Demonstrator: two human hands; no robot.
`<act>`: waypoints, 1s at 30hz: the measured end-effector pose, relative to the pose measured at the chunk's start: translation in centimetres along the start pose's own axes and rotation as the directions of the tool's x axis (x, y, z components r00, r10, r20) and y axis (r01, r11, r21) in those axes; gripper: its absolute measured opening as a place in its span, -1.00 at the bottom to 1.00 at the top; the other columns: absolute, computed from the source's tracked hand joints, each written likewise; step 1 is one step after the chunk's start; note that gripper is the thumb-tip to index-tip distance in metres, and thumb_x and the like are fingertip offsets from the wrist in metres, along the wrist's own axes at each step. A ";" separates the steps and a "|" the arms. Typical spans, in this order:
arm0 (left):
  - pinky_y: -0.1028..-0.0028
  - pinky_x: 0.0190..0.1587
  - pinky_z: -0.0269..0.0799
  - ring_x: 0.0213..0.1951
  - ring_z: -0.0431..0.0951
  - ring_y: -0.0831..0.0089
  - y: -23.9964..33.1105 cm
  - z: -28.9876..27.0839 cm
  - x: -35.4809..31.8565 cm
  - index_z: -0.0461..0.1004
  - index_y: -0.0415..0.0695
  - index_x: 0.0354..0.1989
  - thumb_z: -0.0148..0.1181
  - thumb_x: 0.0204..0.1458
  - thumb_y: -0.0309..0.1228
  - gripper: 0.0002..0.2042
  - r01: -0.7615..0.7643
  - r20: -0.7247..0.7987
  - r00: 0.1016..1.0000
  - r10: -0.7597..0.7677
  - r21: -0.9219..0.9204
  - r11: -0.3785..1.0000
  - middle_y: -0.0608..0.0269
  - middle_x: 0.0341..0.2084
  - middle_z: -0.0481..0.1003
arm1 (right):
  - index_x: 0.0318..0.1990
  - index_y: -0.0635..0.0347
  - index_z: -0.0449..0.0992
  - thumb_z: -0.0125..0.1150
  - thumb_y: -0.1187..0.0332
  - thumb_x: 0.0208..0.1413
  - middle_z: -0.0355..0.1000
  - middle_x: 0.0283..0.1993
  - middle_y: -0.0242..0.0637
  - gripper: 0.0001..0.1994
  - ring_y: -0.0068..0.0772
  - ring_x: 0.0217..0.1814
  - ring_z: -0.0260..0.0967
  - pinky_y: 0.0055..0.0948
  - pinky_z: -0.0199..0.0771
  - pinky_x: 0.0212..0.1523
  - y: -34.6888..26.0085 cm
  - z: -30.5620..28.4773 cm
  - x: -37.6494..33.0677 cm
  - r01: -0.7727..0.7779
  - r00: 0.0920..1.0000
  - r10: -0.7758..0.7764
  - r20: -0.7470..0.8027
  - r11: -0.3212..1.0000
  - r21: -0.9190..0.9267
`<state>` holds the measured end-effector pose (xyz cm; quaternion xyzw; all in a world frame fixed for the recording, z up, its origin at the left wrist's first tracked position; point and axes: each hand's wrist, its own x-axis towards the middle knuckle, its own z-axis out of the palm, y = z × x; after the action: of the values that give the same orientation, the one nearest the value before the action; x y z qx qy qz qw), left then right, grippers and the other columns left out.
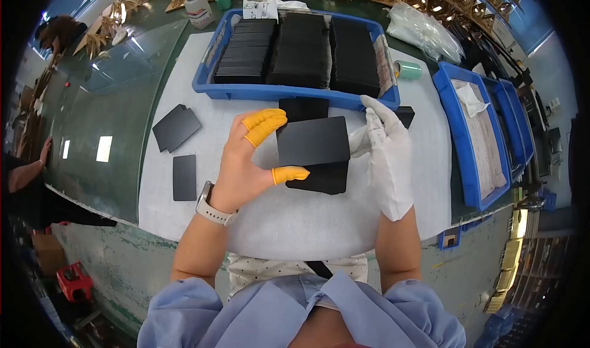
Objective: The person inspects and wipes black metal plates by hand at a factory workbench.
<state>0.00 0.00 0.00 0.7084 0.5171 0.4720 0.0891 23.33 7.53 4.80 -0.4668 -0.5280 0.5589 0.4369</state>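
Observation:
A thin black rectangular plate [313, 140] is held level over the white-covered table. My left hand [246, 154], with yellow finger cots on thumb and fingers, spans its left end, fingertips at the top edge and thumb at the bottom edge. My right hand [387, 157], in a white glove, grips the right edge, its index finger stretched upward. More black plates [329, 181] lie below, partly hidden by the held one. Behind it, another dark piece [304, 107] rests against the blue bin [295, 93], which holds several rows of black plates [301, 50].
Loose black plates [177, 128] and a single plate [184, 178] lie at left. A small black stack [404, 116] sits behind my right hand. Blue trays [470, 164] stand at right, a green roll [407, 70] beside the bin. Another person's arm [27, 175] rests at the far-left table edge.

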 end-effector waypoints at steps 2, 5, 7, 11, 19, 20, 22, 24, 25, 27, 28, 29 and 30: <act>0.21 0.29 0.43 0.22 0.46 0.10 0.0 0.1 0.0 0.57 -0.16 0.17 0.75 -0.35 -0.13 -0.19 0.000 -0.009 1.000 0.000 -0.001 1.000 0.14 0.15 0.54 | 0.33 0.31 0.44 -0.04 0.29 0.55 0.59 -0.47 -0.26 -0.63 -0.51 -0.47 0.54 -0.56 0.54 -0.34 0.4 -0.3 0.4 0.024 0.999 -0.026 -0.027 0.998 -0.056; 0.21 0.29 0.42 0.21 0.46 0.10 0.2 0.1 0.0 0.57 -0.16 0.17 0.75 -0.37 -0.13 -0.18 0.016 -0.011 1.000 -0.016 0.014 1.000 0.15 0.14 0.55 | 0.31 0.31 0.47 0.13 0.20 0.49 0.61 -0.36 -0.29 -0.58 -0.59 -0.40 0.54 -0.59 0.53 -0.35 0.7 -1.0 0.2 0.022 0.999 -0.022 0.043 1.000 0.001; 0.20 0.29 0.42 0.21 0.46 0.09 0.1 0.1 -0.1 0.56 -0.16 0.18 0.75 -0.37 -0.13 -0.17 0.017 -0.018 1.000 -0.017 0.022 1.000 0.15 0.14 0.54 | 0.23 0.32 0.52 0.24 0.17 0.42 0.59 -0.35 -0.33 -0.58 -0.61 -0.40 0.51 -0.61 0.50 -0.36 0.0 -0.2 -0.1 -0.005 0.998 0.011 0.067 0.996 -0.087; 0.21 0.30 0.40 0.23 0.44 0.09 0.3 0.1 0.0 0.55 -0.17 0.19 0.73 -0.32 -0.16 -0.19 0.027 -0.019 0.999 -0.026 0.034 0.999 0.14 0.15 0.53 | -0.01 0.32 0.63 0.49 0.13 0.23 0.54 -0.33 -0.42 -0.59 -0.67 -0.41 0.44 -0.63 0.41 -0.38 0.4 -0.6 0.2 -0.160 0.963 0.209 0.169 0.952 -0.262; 0.18 0.33 0.37 0.28 0.38 0.06 0.5 -0.2 -0.3 0.57 -0.14 0.17 0.67 -0.20 -0.32 -0.34 0.106 -0.056 0.993 -0.105 0.004 0.994 0.15 0.20 0.50 | -0.17 0.30 0.63 0.48 0.23 0.24 0.49 -0.40 -0.40 -0.72 -0.64 -0.43 0.37 -0.56 0.40 -0.37 3.1 -0.2 3.6 -0.158 0.982 0.185 0.033 0.908 -0.389; 0.17 0.33 0.36 0.28 0.38 0.05 0.5 -0.3 -0.2 0.57 -0.13 0.16 0.66 -0.19 -0.35 -0.36 0.040 -0.017 0.999 -0.038 0.077 0.996 0.16 0.21 0.49 | -0.18 0.32 0.63 0.47 0.25 0.24 0.49 -0.39 -0.37 -0.73 -0.60 -0.41 0.38 -0.51 0.41 -0.34 5.0 -0.4 4.4 -0.093 0.987 0.136 0.081 0.910 -0.405; 0.16 0.34 0.35 0.28 0.38 0.04 0.7 -0.7 -0.2 0.58 -0.12 0.15 0.66 -0.20 -0.33 -0.36 -0.019 0.049 0.999 0.016 0.071 0.997 0.16 0.22 0.49 | -0.20 0.38 0.62 0.46 0.28 0.23 0.50 -0.37 -0.27 -0.72 -0.49 -0.35 0.38 -0.40 0.44 -0.25 5.7 0.1 5.0 -0.050 0.979 0.129 0.158 0.904 -0.425; 0.14 0.34 0.34 0.29 0.37 0.02 1.1 -1.1 -0.2 0.58 -0.12 0.14 0.67 -0.20 -0.31 -0.36 -0.072 0.115 0.991 0.065 0.062 0.995 0.17 0.23 0.48 | -0.20 0.37 0.63 0.46 0.27 0.23 0.51 -0.37 -0.25 -0.72 -0.47 -0.36 0.40 -0.40 0.46 -0.25 5.3 0.7 5.3 -0.055 0.977 0.151 0.148 0.858 -0.511; 0.13 0.36 0.32 0.30 0.35 0.02 1.4 -1.2 -0.1 0.58 -0.12 0.15 0.67 -0.22 -0.28 -0.34 -0.052 0.190 0.981 0.048 0.015 0.999 0.15 0.23 0.47 | -0.20 0.36 0.64 0.46 0.25 0.23 0.52 -0.38 -0.22 -0.72 -0.45 -0.36 0.43 -0.40 0.48 -0.25 4.7 1.1 5.2 -0.058 0.974 0.176 0.141 0.802 -0.595; 0.12 0.38 0.30 0.31 0.32 0.01 1.9 -1.2 -0.1 0.58 -0.13 0.16 0.68 -0.23 -0.25 -0.31 -0.025 0.271 0.962 0.034 -0.035 0.999 0.14 0.23 0.46 | -0.21 0.36 0.65 0.44 0.21 0.23 0.54 -0.37 -0.17 -0.69 -0.37 -0.34 0.48 -0.36 0.51 -0.23 3.7 1.8 5.1 -0.078 0.980 0.178 0.094 0.765 -0.639; 0.13 0.38 0.29 0.30 0.31 0.01 2.1 -1.2 -0.1 0.57 -0.14 0.17 0.68 -0.24 -0.22 -0.29 0.012 0.319 0.948 -0.008 -0.010 1.000 0.11 0.24 0.45 | -0.22 0.35 0.65 0.43 0.17 0.24 0.55 -0.37 -0.12 -0.67 -0.29 -0.32 0.53 -0.32 0.53 -0.21 3.6 1.8 5.0 -0.096 0.983 0.176 0.048 0.724 -0.683; 0.13 0.38 0.27 0.28 0.30 0.01 2.2 -1.1 -0.1 0.56 -0.15 0.18 0.69 -0.26 -0.20 -0.26 0.047 0.365 0.930 -0.050 0.016 0.999 0.08 0.24 0.44 | -0.22 0.35 0.65 0.43 0.17 0.24 0.55 -0.37 -0.12 -0.67 -0.29 -0.32 0.53 -0.32 0.53 -0.21 3.8 1.7 5.1 -0.105 0.982 0.184 0.043 0.724 -0.682; 0.13 0.38 0.27 0.28 0.30 0.01 2.2 -1.0 -0.2 0.56 -0.15 0.18 0.69 -0.26 -0.20 -0.26 0.050 0.374 0.926 -0.050 0.008 0.999 0.08 0.24 0.44 | -0.24 0.34 0.66 0.41 0.12 0.25 0.57 -0.35 -0.08 -0.64 -0.19 -0.28 0.56 -0.28 0.55 -0.18 4.1 1.4 5.1 -0.034 0.995 0.090 0.046 0.725 -0.688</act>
<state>0.70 -1.47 1.78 0.7718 0.5082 0.3265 0.1985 21.09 12.00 0.39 -0.5907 -0.6976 0.3560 0.1941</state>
